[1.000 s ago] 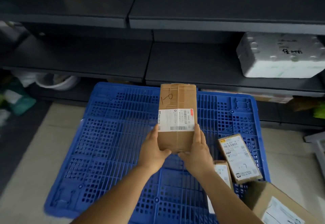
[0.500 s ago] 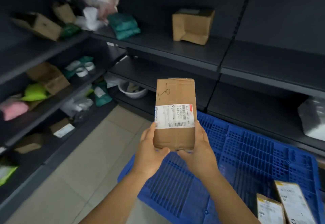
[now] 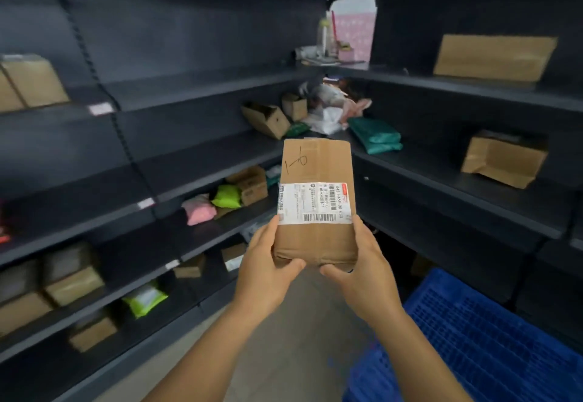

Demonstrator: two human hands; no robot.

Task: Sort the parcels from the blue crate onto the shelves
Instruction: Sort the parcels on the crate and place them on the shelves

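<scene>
1. Both hands hold one cardboard parcel (image 3: pixel 316 202) upright in front of the chest, above the floor and clear of every shelf. The left hand (image 3: pixel 265 270) grips its lower left edge, thumb curled under the bottom; the right hand (image 3: pixel 362 272) grips the lower right edge the same way.
2. The parcel's white shipping label (image 3: pixel 315 202) faces the camera, with a handwritten mark above it, probably a sorting code.
3. The blue crate (image 3: pixel 473 345) sits at the lower right on the floor. Only part of it shows, so I cannot tell how many parcels are left in it.
4. The dark shelves (image 3: pixel 202 161) already carry a good deal: brown boxes, a pink bag (image 3: pixel 199 210), green bags, a teal bundle (image 3: pixel 375 136). Whether any of these came from the crate cannot be told.
5. My judgement: this parcel is lifted out but not yet placed, so this round is about half done. Left to do: pick the shelf, set it down, return to the crate.
</scene>
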